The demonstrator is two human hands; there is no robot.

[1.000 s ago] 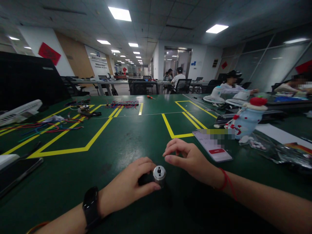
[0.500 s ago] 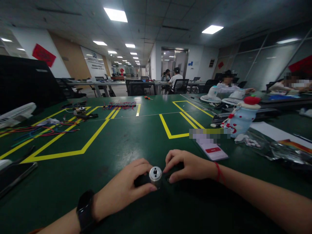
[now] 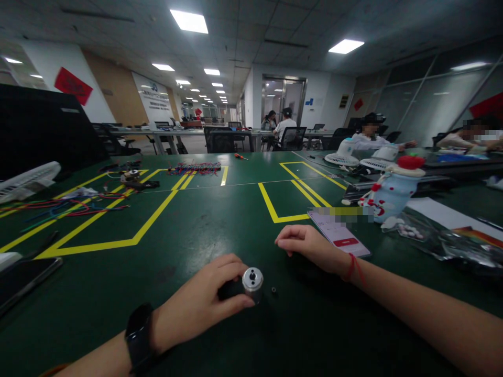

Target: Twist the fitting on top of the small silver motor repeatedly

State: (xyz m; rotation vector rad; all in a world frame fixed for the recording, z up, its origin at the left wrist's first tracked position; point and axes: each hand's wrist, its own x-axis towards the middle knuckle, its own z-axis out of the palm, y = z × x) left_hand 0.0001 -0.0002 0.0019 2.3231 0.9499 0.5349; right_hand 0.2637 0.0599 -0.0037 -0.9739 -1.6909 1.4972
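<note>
My left hand (image 3: 212,288), with a black watch on its wrist, has thumb and fingers closed around a motor-like metal cylinder (image 3: 252,283). The cylinder stands upright on the table; its silver top face has a dark centre and two small holes. Just right of it a tiny dark ring-shaped part (image 3: 274,289) lies on the green surface. Farther up and right is my right hand (image 3: 301,243), a red string around its wrist. Its fingers are curled together, and whether anything is between them is hidden.
A phone-like flat item (image 3: 346,242) lies beside my right hand. A blue bottle (image 3: 395,191) and plastic bags (image 3: 451,238) are at right. Bundled wires (image 3: 194,168), loose wires (image 3: 86,209) and a dark phone (image 3: 29,285) are at left. A screwdriver (image 3: 239,156) lies far back.
My right hand has moved up and right, away from the cylinder, and its fingers have closed together. The tiny part it was next to now shows fully. My left hand keeps its grip.
</note>
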